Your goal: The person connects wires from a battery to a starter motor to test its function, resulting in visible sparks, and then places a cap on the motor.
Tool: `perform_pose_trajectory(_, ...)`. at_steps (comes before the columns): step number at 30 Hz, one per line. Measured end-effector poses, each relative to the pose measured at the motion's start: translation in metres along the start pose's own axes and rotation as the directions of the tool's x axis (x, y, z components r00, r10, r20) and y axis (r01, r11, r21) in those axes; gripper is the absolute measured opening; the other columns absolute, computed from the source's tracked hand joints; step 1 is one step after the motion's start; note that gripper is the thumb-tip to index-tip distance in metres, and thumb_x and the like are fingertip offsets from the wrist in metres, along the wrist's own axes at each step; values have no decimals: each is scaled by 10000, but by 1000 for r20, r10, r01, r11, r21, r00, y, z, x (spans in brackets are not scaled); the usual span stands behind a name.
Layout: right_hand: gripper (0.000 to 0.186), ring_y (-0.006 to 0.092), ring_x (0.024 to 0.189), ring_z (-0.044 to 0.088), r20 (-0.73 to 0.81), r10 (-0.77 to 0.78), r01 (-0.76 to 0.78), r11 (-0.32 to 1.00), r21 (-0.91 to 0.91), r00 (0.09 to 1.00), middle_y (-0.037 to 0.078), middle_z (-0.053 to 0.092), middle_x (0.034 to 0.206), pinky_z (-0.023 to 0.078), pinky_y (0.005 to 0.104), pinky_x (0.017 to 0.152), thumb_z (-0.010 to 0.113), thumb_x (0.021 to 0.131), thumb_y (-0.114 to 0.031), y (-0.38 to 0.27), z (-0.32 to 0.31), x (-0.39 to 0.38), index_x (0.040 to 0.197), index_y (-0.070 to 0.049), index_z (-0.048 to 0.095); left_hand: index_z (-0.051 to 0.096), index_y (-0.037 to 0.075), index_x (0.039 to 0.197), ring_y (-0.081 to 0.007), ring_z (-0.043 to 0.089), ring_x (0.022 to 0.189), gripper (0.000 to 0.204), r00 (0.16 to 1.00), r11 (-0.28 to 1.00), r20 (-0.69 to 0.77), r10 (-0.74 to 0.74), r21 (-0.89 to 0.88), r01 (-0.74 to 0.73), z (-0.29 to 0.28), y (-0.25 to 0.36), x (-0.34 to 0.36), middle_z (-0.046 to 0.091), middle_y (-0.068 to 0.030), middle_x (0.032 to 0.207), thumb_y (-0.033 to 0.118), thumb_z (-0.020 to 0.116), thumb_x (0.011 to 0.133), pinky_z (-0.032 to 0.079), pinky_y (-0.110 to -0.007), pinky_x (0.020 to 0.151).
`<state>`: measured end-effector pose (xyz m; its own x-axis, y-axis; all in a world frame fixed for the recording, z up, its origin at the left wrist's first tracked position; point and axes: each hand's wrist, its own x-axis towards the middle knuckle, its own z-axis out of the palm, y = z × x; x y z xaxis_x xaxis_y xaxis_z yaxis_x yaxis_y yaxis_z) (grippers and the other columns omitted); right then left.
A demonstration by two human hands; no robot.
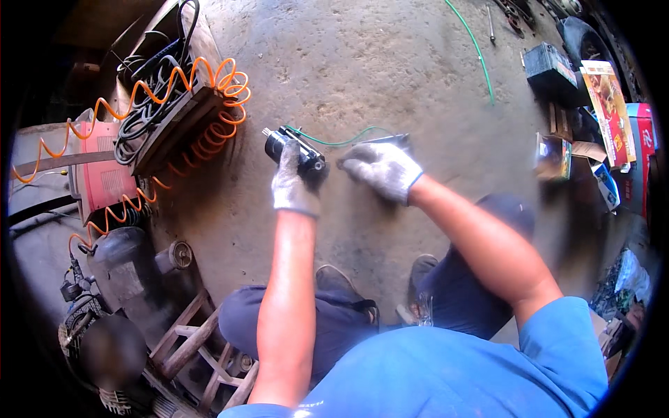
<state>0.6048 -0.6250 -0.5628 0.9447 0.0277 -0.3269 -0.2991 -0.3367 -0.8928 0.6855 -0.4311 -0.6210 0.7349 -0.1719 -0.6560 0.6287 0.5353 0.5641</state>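
My left hand (296, 184), in a pale work glove, is wrapped round a black starter motor (277, 144). Its body is a shiny cylinder, with a short toothed metal shaft at the left end. A thin green wire (333, 144) curves from beside the motor towards my right hand (383, 169), also gloved. The right fingers are curled and drawn together, pointing left, a short way from the motor. What they hold, if anything, cannot be made out. Just beyond that hand shows a flat dark piece (398, 139) with a light edge, partly hidden by the glove.
An orange coiled hose (233, 87) hangs from a wooden stand (171, 129) with cables, at left. Below are a pink machine (104, 167) and a dark tank (129, 268). Batteries (550, 66) and boxes (606, 104) line the right. A green cord (477, 52) lies on the concrete floor (334, 63).
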Motion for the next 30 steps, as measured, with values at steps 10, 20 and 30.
perform_pose_trajectory(10,183,359,962,715,-93,-341,282,879,-385,935,142,755,1026,577,454,854,694,939,-213,2,-5,-5,1080,-116,759,656,100,1224,-211,711,793,384,995,988,3,104,117,-104,8,-5,-11,701,-39,945,268,812,916,630,-385,700)
perform_pose_trajectory(20,291,354,1048,704,238,-327,403,780,-478,915,145,734,1080,564,470,927,663,956,-323,-23,-30,-5,1118,-102,761,644,108,1210,-278,721,849,351,972,996,217,85,-33,-79,-8,30,-13,710,-79,977,319,752,951,630,-466,763)
perform_pose_trajectory(30,687,430,1268,631,-49,-26,-4,845,-535,998,264,590,1469,442,520,1137,662,981,-448,-21,13,54,1486,-2,531,610,62,1321,-351,715,935,476,925,999,377,46,-36,-35,-2,38,-36,721,-145,1036,367,694,966,591,-515,888)
